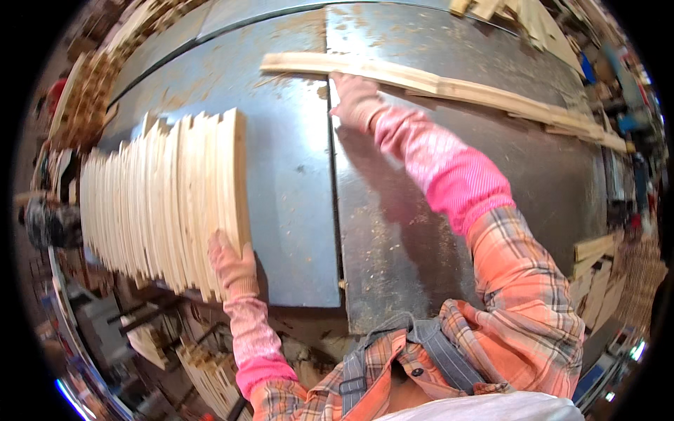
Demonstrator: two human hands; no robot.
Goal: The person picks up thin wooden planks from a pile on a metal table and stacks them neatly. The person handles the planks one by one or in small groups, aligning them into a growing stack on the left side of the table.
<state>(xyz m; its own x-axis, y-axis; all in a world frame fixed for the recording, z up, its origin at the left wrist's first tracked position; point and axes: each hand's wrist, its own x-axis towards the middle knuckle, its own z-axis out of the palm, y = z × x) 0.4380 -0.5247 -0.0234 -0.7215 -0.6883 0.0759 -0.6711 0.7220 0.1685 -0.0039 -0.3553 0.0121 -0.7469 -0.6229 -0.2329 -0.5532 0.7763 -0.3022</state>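
Observation:
My left hand point(234, 265) lies on the near end of a tight row of pale wooden strips point(165, 200), its fingers stretched over the tops and the thumb apart at the side of the rightmost strip. My right hand point(353, 98) reaches far forward to a line of long wooden strips point(400, 74) that runs across the table to the right. Its fingertips touch the near edge of these strips, while the thumb is spread away from them. Part of the fingers' undersides is hidden.
The grey metal table point(295, 189) has a dark seam and scattered sawdust. Stacked wood point(84, 98) stands at the far left, and more boards point(537, 24) lie at the far right. Below the left edge are further wood pieces point(210, 375). Another stack point(597, 288) is at the right.

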